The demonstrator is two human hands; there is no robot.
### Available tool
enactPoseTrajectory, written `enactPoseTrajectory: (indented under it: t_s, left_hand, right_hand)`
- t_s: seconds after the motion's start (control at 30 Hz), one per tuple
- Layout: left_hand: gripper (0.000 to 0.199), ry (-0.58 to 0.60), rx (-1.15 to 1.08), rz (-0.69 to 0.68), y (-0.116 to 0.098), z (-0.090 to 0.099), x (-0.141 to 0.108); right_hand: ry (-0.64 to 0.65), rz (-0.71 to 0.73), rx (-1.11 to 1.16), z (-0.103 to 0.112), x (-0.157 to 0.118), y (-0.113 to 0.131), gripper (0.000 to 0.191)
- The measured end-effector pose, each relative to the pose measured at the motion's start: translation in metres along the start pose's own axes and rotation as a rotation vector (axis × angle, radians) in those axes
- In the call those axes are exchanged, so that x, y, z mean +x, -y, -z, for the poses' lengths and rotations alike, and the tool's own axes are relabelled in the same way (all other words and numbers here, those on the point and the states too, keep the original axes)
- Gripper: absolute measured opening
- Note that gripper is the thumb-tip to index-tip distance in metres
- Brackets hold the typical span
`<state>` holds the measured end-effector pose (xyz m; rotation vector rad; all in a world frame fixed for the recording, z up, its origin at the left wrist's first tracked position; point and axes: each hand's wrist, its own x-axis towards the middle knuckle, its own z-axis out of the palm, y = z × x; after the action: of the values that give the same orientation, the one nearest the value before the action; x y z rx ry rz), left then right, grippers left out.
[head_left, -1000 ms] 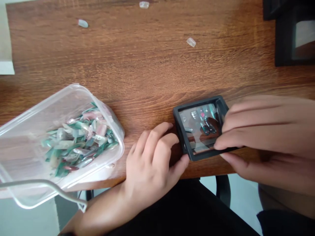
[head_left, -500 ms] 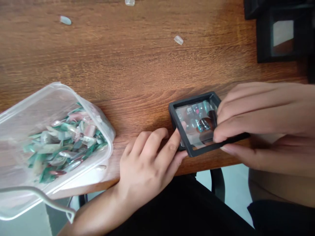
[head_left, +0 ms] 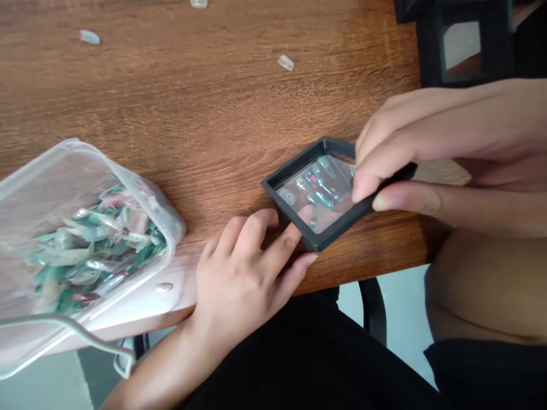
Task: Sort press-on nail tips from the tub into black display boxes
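Observation:
A black square display frame (head_left: 337,229) with a clear film window is held tilted just above the table's near edge. Through the film show several glossy teal and clear press-on nails (head_left: 322,199), one with a pink spot. My right hand (head_left: 431,148) pinches the frame's right side, thumb below and fingers over the rim. At the lower left corner, my left hand (head_left: 243,279) has its index finger behind the film and its thumb just under the rim. Its other fingers are curled on the wood.
A clear plastic tub (head_left: 173,228) filled with many green, pink and clear false nails (head_left: 102,245) stands at left, its pale handle (head_left: 64,324) swung toward me. Loose nail tips lie on the table (head_left: 205,97), one of them whitish (head_left: 285,62). More black frames (head_left: 431,51) sit at upper right.
My right hand has moved up and left and turned the frame, so one corner now points toward me. My left hand stays at its lower left corner. The whole view has shifted slightly.

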<state>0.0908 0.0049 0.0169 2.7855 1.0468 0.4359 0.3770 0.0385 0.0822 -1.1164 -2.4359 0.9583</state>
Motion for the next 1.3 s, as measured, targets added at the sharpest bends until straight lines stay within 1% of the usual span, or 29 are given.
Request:
enactPoseTrajectory:
  t_s: [0.1,0.2,0.3,0.5,0.6,0.67,0.73,0.83,0.9,1.07,1.17,1.3]
  left_hand:
    - [0.023,0.003,-0.021,-0.001,0.001,0.000,-0.001]
    - [0.009,-0.013,-0.055,0.005,0.003,0.000,0.000]
    - [0.006,-0.037,-0.106,0.018,0.003,0.000,0.003]
    - [0.019,-0.073,-0.190,0.024,0.003,0.001,0.008]
    - [0.022,-0.097,-0.202,0.046,0.004,0.001,0.007]
    - [0.025,-0.101,-0.198,0.037,0.005,0.001,0.006]
    - [0.022,-0.104,-0.198,-0.009,0.007,0.001,0.004]
    - [0.012,-0.129,-0.223,-0.103,0.007,0.000,0.001]
    - [0.010,-0.137,-0.217,-0.135,0.006,-0.001,-0.001]
    - [0.029,-0.098,-0.136,-0.097,0.005,-0.005,-0.003]
    - [0.029,-0.096,-0.135,-0.089,0.004,-0.005,-0.001]
    - [0.025,-0.086,-0.129,-0.054,0.003,-0.003,0.000]
  right_hand:
    - [0.021,-0.016,-0.056,-0.003,0.002,-0.002,0.016]
    - [0.052,-0.028,-0.061,-0.005,0.004,0.001,0.017]
    - [0.075,-0.060,-0.084,-0.006,0.005,0.006,0.021]
    - [0.079,-0.057,-0.057,-0.009,0.006,0.006,0.018]
    - [0.064,-0.048,-0.058,-0.010,0.007,0.005,0.016]
    - [0.057,-0.058,-0.066,-0.010,0.008,0.007,0.016]
    - [0.052,-0.055,-0.071,-0.009,0.008,0.008,0.016]
    - [0.033,-0.017,-0.075,-0.009,0.007,0.008,0.016]
    - [0.026,-0.002,-0.081,-0.010,0.008,0.008,0.016]
    - [0.040,0.014,-0.106,-0.011,0.010,0.006,0.022]
    - [0.079,0.028,-0.134,-0.009,0.011,0.006,0.024]
    - [0.083,0.024,-0.135,-0.007,0.011,0.004,0.023]
